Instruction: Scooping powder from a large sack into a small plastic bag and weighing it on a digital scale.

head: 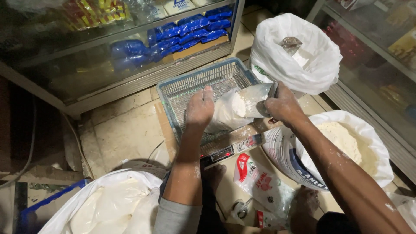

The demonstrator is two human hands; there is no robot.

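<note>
My left hand [199, 108], dusted with flour, grips the top of a clear plastic bag [225, 115] partly filled with white flour. The bag rests on a small digital scale [225, 149] on the floor. My right hand [282, 105] holds a metal scoop [256, 100] tilted into the bag's mouth, with flour on the scoop. Just right of the scale stands an open white sack of flour [346, 138].
A blue-grey plastic basket [197, 89] lies behind the scale. Another open white sack [299, 52] stands at the back right, and a third [112, 203] at the near left. Glass display cabinets [108, 52] line the back and right. Packets of empty bags [260, 184] and scissors [242, 208] lie near my feet.
</note>
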